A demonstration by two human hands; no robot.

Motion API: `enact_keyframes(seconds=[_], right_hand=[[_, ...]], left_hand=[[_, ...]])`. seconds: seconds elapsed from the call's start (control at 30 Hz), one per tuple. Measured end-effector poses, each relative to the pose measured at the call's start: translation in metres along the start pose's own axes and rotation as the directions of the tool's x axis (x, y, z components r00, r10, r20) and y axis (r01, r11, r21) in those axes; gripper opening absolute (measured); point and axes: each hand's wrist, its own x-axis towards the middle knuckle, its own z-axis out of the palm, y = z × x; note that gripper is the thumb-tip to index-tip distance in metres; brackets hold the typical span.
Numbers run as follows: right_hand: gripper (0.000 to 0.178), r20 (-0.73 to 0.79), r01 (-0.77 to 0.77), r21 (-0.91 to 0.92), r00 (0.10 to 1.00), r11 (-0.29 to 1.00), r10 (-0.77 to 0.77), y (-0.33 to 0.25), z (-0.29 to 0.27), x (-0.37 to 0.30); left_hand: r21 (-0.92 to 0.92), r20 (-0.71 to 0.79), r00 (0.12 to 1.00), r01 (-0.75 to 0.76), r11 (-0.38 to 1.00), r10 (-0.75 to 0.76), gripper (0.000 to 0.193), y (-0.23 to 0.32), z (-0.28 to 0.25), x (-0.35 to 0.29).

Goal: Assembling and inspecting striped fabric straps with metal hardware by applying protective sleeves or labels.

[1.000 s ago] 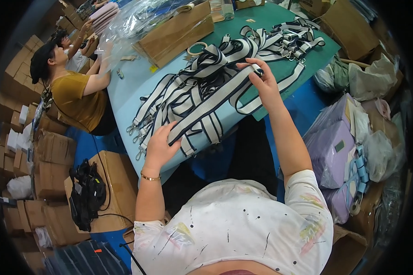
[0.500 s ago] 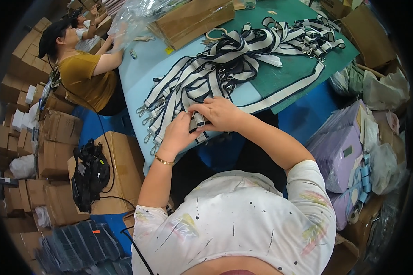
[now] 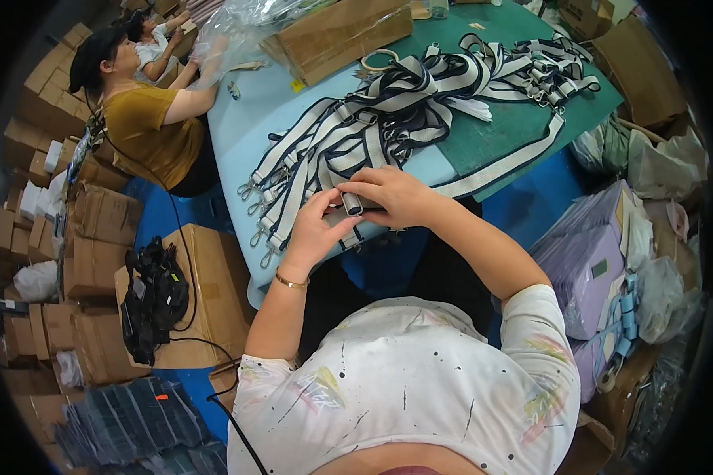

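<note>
My left hand (image 3: 312,231) and my right hand (image 3: 393,196) meet at the near edge of the table. Between their fingers a folded end of a webbing strap (image 3: 351,204), white with dark edges, stands up in a small loop. Both hands are closed on it, thumbs and fingers pinching from either side. Beyond them lies a large tangled pile of the same straps (image 3: 420,87). Metal swivel hooks (image 3: 255,237) hang at the strap ends left of my left hand. One strap length (image 3: 499,172) runs out to the right behind my right hand.
An open cardboard box (image 3: 340,39) and a roll of tape (image 3: 380,58) are at the table's far side. A co-worker in a mustard top (image 3: 146,131) is at the left. Black straps (image 3: 157,301) lie on a carton. Purple wrapped goods (image 3: 586,261) stack at right.
My hands have shifted slightly right with the strap. The loop between them now shows more, and the left fingers are spread wider around it.
</note>
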Motion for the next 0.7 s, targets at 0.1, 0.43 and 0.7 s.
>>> enact_keyframes(seconds=[0.1, 0.43, 0.7], right_hand=[[0.062, 0.082, -0.043, -0.061, 0.995, 0.997, 0.048, 0.0, -0.002, -0.005], [0.069, 0.288, -0.144, -0.1, 0.943, 0.985, 0.167, 0.009, -0.022, -0.013], [0.069, 0.196, -0.513, 0.203, 0.856, 0.834, 0.478, 0.01, -0.049, -0.051]], left_hand=[[-0.06, -0.032, 0.999, -0.001, 0.998, -0.001, 0.052, 0.001, 0.005, 0.0], [0.366, -0.048, 0.934, -0.314, 0.876, 0.355, 0.054, -0.007, 0.01, -0.006], [0.432, -0.003, 0.942, -0.302, 0.85, 0.336, 0.054, -0.003, 0.003, -0.01]])
